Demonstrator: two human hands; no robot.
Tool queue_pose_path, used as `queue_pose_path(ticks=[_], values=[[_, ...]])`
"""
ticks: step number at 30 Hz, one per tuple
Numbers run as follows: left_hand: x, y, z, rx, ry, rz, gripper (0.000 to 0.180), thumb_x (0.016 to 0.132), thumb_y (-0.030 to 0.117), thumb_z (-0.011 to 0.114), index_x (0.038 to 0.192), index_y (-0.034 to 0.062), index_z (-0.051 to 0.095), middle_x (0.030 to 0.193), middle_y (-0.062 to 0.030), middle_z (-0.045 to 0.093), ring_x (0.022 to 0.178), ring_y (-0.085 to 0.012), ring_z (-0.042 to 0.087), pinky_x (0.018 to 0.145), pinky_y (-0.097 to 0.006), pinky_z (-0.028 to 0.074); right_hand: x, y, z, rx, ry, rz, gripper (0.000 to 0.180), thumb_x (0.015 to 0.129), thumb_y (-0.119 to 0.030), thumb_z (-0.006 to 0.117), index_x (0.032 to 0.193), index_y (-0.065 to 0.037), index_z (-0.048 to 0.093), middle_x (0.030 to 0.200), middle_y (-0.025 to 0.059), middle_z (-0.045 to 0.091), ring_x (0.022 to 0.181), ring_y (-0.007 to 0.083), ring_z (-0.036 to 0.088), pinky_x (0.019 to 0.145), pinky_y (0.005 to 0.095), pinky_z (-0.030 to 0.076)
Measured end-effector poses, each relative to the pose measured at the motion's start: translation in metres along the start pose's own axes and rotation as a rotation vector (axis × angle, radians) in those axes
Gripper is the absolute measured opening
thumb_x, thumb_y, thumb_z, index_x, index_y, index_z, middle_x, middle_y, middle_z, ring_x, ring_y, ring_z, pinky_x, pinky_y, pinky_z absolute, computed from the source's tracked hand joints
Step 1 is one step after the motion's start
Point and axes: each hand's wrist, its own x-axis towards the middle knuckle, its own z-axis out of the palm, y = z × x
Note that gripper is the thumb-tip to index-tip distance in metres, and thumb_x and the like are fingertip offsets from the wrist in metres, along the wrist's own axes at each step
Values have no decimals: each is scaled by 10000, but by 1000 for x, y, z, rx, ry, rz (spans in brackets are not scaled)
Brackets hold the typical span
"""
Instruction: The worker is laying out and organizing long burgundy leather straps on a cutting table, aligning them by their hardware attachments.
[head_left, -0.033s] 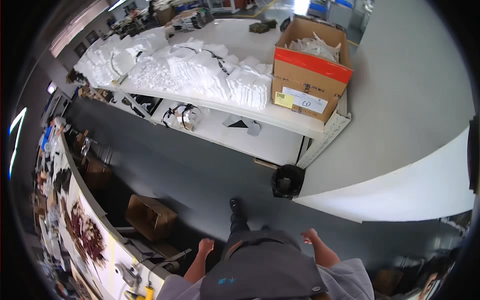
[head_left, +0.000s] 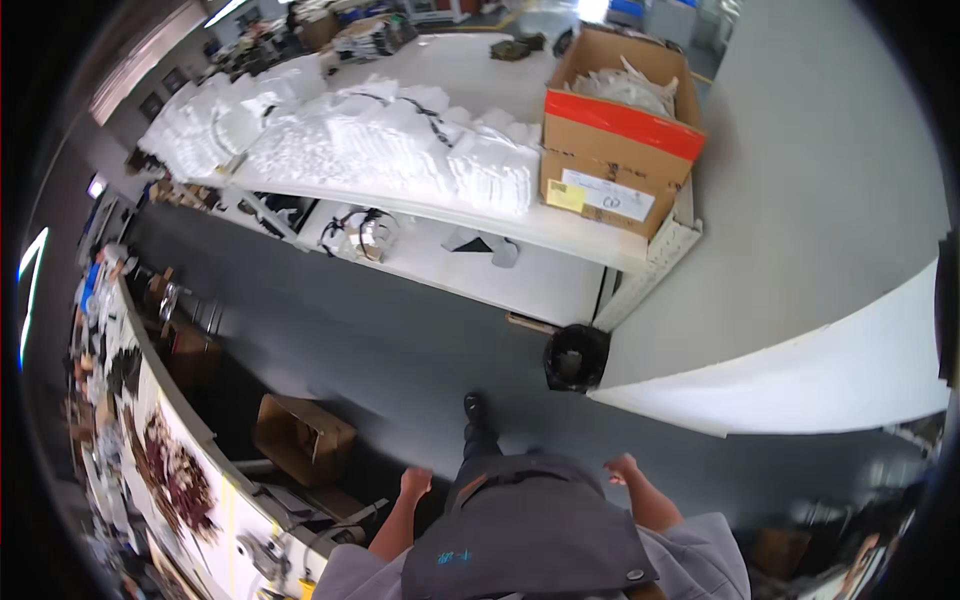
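Observation:
My left hand [head_left: 416,484] is held low beside my body, its fingers curled in and no object showing in it. On the other side my right hand [head_left: 622,469] is also loosely closed, with nothing visible in its fingers. Neither hand touches anything. Nearest to the left hand are a worktable [head_left: 222,490] along my left side and an open cardboard box [head_left: 303,440] on the floor by it. A dark grey apron [head_left: 530,530] covers my front, and one dark shoe [head_left: 475,407] shows on the grey floor.
Ahead stands a long white table [head_left: 590,234] with stacked white sheets [head_left: 390,140] and a cardboard box with a red band [head_left: 620,130]. A black-lined bin [head_left: 577,358] stands at its near corner, beside a pale wall [head_left: 800,200]. Dark red pieces [head_left: 180,475] lie on the left worktable.
The view has shifted slightly, so the far table and its box sit a little higher and further left. Both hands keep nearly the same pose.

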Motion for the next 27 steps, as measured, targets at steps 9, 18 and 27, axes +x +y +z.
queue_pose_path(ticks=[9,18,27], values=[[235,-88,-156,-145,83,115,177,709,240,647,783,82,619,747,-111,623,729,-297,620,636,-387,493,-77,-139,-86,981,99,436,248,754,-211,613,738,34,573,505,105,530,394,192,541,322,317,360],[277,-71,-254,-770,-148,-149,322,831,278,475,637,27,530,550,-71,530,497,-168,545,507,-337,427,-72,-137,-20,1022,-121,650,245,770,-278,533,771,-44,608,503,85,541,312,148,392,296,285,282],[197,-27,-211,-940,-367,-336,301,820,261,548,708,-18,562,624,-83,579,528,-167,578,497,-295,468,-58,-106,-40,1085,-101,619,225,751,-255,597,717,-32,601,529,119,563,319,139,387,299,287,252]])
